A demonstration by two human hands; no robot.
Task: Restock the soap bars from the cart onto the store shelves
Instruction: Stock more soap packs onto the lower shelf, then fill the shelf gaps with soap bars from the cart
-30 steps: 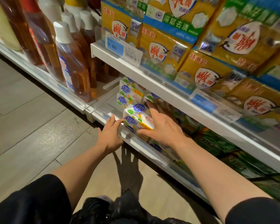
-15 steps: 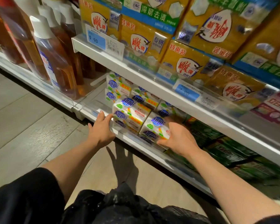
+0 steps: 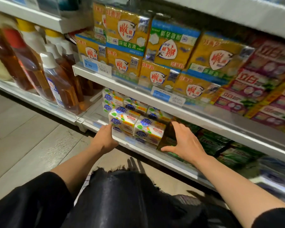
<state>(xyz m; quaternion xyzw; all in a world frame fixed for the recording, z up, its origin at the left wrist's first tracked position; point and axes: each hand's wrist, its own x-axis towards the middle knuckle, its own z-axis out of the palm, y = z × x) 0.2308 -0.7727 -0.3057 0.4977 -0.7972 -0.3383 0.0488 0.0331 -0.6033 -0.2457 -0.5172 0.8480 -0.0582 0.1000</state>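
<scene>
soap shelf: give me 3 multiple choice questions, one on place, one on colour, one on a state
1. Where do the white soap packs sit?
A. bottom shelf
B. top shelf
C. the floor

2. What colour are the packs on the shelf above the soap?
A. black
B. mostly yellow
C. grey

3. How is the right hand?
A. fist, far from the shelf
B. holding a bottle
C. open beside the soap packs

Answers: 1 A, they stand at the lowest shelf's front edge. 2 B, yellow wrappers with red characters. 3 C, fingers straight, thumb spread, nothing gripped.
</scene>
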